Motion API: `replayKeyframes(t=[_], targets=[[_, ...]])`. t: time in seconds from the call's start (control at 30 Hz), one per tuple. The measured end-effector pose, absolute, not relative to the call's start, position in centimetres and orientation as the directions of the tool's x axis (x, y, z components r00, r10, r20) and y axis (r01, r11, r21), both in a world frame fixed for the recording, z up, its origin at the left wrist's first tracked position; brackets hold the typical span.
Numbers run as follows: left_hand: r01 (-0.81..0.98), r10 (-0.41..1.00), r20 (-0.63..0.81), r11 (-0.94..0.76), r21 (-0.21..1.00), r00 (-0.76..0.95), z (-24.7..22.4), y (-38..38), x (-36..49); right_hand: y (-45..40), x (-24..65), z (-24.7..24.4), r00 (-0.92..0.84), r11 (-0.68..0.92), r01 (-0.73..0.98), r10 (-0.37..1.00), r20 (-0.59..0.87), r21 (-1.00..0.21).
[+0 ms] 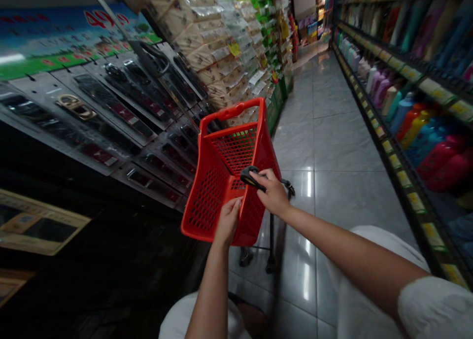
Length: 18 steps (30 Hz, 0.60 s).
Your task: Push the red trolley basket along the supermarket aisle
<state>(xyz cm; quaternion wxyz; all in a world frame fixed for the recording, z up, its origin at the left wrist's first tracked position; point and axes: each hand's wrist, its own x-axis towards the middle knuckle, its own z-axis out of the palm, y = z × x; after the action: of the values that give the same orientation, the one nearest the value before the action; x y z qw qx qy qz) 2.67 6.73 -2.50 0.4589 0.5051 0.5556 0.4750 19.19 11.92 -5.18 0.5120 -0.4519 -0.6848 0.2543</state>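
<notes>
Black rounded handheld item (248,175) is clasped in the right grip (274,193), near the three o'clock rim of a red perforated plastic cart basket (248,231); a loosened hold could drop it outside onto glossy grey tiles (343,142). Whether the left grip (227,220), at six o'clock, clasps anything, I cannot tell.

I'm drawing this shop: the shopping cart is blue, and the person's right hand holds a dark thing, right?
The colour is wrong: the head view shows the shopping cart is red. The right hand does hold a dark thing.
</notes>
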Motion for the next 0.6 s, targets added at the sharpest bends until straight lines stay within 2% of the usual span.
replayKeyframes(t=[0.1,0.2,0.3,0.5,0.6], targets=[[0.142,0.997,-0.007,0.018,0.990,-0.077,-2.8,7.3,2.9,11.7,19.4,-4.5,-0.250,0.466,0.584,0.882,0.399,-0.665],[0.144,0.996,0.017,-0.004,0.990,-0.086,-3.1,7.8,3.0,9.6,18.7,-4.8,-0.340,0.503,0.628,0.864,0.372,-0.594],[0.107,0.998,0.028,-0.021,0.994,-0.065,-3.3,8.1,2.9,8.5,18.5,-5.1,-0.391,0.542,0.616,0.840,0.376,-0.571],[0.120,0.998,-0.010,0.019,0.993,-0.069,-3.5,7.9,2.7,11.3,19.7,-4.6,-0.280,0.454,0.668,0.887,0.366,-0.589],[0.108,0.998,-0.007,0.015,0.994,-0.068,-3.3,7.9,2.7,10.2,19.1,-5.0,-0.328,0.492,0.630,0.870,0.369,-0.601]])
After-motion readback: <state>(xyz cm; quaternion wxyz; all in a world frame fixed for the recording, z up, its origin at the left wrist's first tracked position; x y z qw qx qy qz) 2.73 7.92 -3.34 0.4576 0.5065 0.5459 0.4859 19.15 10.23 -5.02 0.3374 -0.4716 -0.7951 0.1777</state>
